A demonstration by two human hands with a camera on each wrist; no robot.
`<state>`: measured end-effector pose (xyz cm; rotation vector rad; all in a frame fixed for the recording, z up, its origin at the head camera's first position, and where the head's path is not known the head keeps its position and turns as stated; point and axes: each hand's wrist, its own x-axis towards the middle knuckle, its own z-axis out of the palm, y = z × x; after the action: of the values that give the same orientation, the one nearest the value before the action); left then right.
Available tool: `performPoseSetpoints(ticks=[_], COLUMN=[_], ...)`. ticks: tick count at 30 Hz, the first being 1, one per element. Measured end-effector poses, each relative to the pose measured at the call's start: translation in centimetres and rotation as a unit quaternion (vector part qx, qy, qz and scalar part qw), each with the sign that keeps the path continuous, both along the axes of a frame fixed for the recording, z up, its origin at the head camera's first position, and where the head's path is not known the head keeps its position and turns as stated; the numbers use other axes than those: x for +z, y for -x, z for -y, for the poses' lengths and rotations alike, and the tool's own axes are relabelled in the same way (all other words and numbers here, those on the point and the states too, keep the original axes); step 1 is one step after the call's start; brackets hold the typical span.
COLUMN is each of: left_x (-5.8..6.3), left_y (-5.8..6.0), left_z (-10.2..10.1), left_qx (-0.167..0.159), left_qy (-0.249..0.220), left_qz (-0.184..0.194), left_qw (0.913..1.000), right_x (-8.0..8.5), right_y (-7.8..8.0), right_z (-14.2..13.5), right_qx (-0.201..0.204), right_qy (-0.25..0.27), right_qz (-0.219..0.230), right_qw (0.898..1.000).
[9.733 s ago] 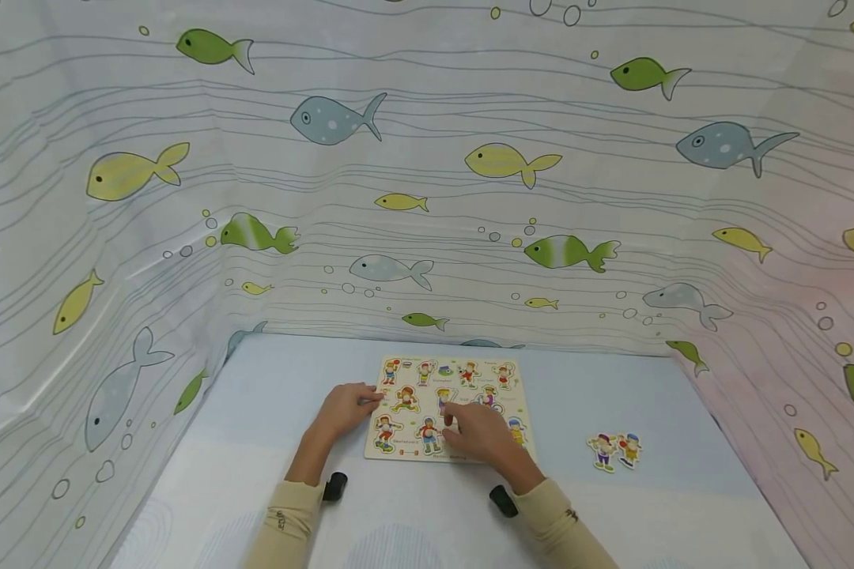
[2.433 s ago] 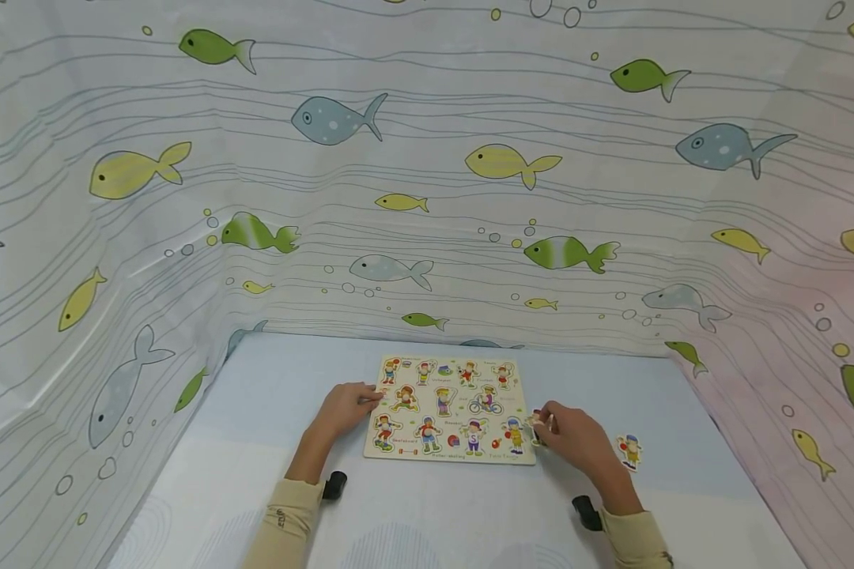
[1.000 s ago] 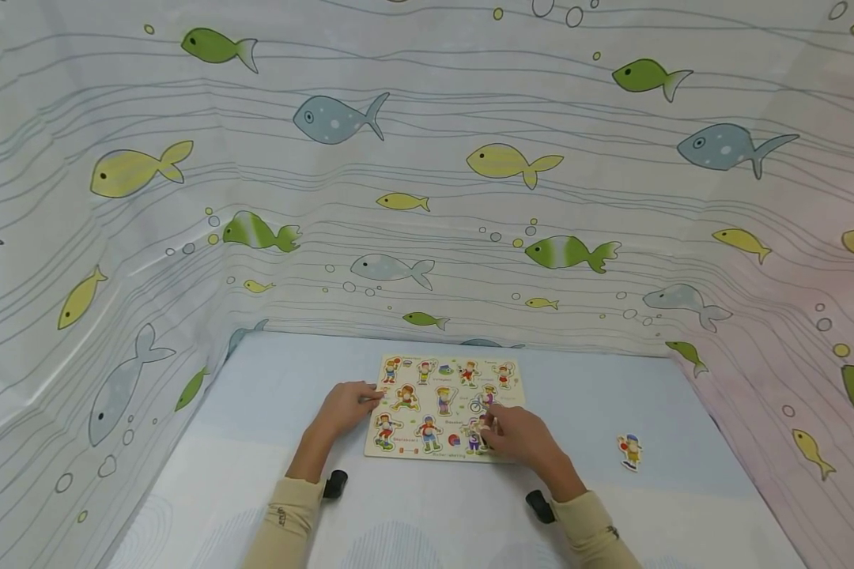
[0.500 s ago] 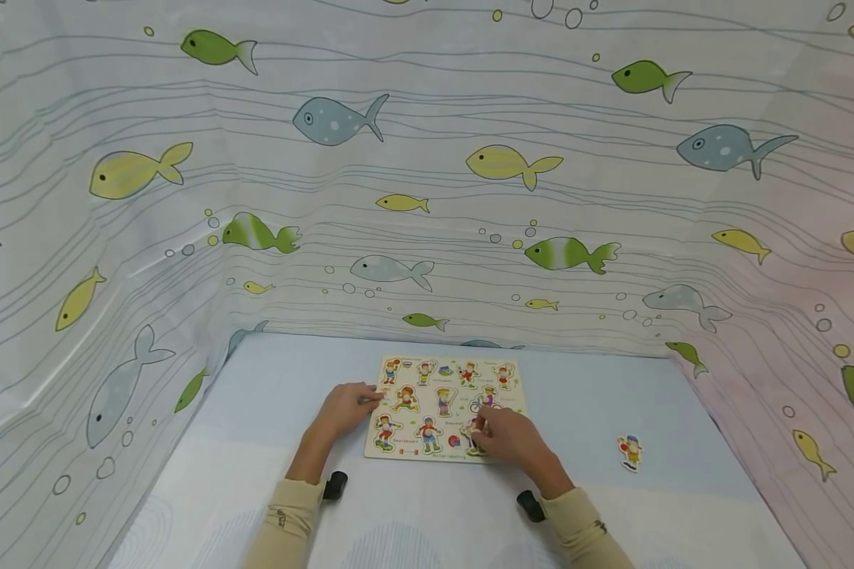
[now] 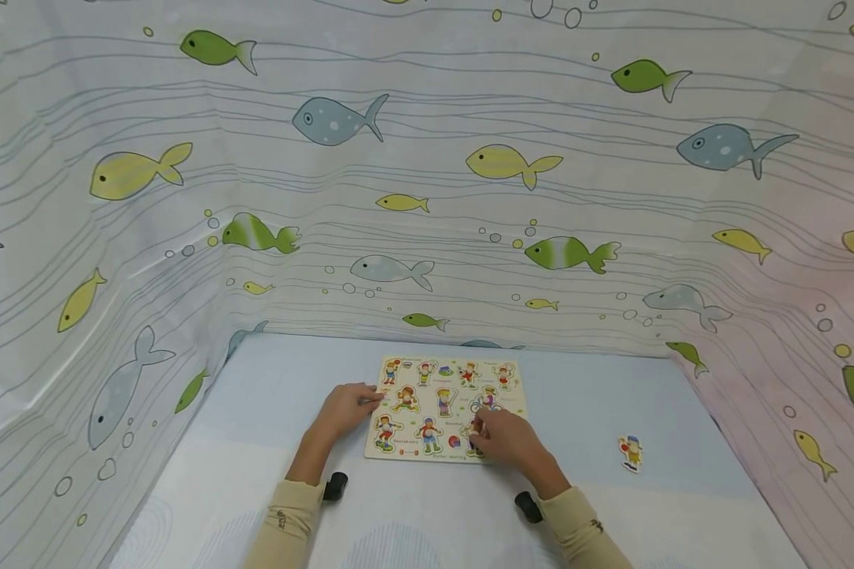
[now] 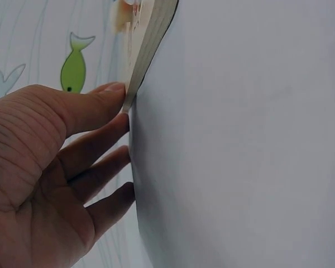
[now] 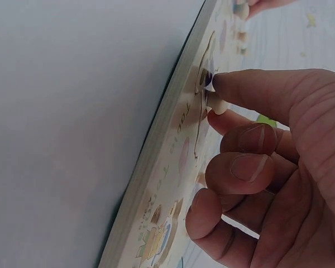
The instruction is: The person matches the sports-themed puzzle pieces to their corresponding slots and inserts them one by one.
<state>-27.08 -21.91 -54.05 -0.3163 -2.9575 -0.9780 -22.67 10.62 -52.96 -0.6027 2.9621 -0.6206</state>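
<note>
My left hand (image 5: pixel 346 409) rests at the left edge of a wooden knob puzzle board (image 5: pixel 416 448). In the left wrist view the thumb touches the board's edge and the other fingers (image 6: pixel 103 167) reach fairly straight beside it. Over the front row, my right hand (image 5: pixel 508 441) pinches the small knob (image 7: pixel 216 104) of a figure-shaped puzzle piece between thumb and forefinger. That piece is mostly hidden by the hand in the head view; in the right wrist view it lies at the board's face. Whether it sits flush, I cannot tell.
One loose puzzle piece (image 5: pixel 631 454), a figure with a blue cap, lies on the table (image 5: pixel 583 379) to the right of the board. Several other figures (image 5: pixel 428 435) show on the board. A fish-patterned sheet (image 5: pixel 441 237) rises behind and at both sides.
Two loose pieces lay at the right earlier; my right hand picked one up and carried it left onto the board's front row. In the last half second it barely shifts. The left hand stays put.
</note>
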Motion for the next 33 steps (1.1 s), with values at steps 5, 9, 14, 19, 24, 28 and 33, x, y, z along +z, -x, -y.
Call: performPoseSetpoints(ticks=[5, 9, 14, 19, 24, 28, 33], left_x=[0.1, 0.1, 0.0, 0.1, 0.0, 0.2, 0.3], left_y=[0.0, 0.0, 0.0, 0.0, -0.1, -0.1, 0.0], left_z=[0.0, -0.1, 0.0, 0.1, 0.0, 0.0, 0.0], left_qx=[0.0, 0.001, 0.004, 0.001, 0.001, 0.001, 0.002], left_qy=[-0.002, -0.003, -0.002, 0.006, 0.004, -0.001, 0.007], left_qz=[0.005, 0.008, 0.01, 0.006, 0.006, 0.007, 0.005], left_qw=[1.0, 1.0, 0.9999, 1.0, 1.0, 1.0, 1.0], right_x=[0.5, 1.0, 1.8, 2.3, 2.6, 2.9, 3.3], right_y=[-0.2, -0.5, -0.6, -0.7, -0.7, -0.8, -1.0], right_z=[0.0, -0.2, -0.7, -1.6, -2.8, -3.8, -5.0], right_qx=[-0.003, -0.009, -0.034, -0.047, -0.06, -0.071, -0.088], right_qy=[-0.006, -0.001, 0.012, 0.01, 0.008, 0.012, 0.019], right_qz=[0.009, 0.006, 0.01, 0.02, 0.017, 0.018, 0.018], right_qw=[1.0, 1.0, 0.999, 0.999, 0.998, 0.997, 0.996])
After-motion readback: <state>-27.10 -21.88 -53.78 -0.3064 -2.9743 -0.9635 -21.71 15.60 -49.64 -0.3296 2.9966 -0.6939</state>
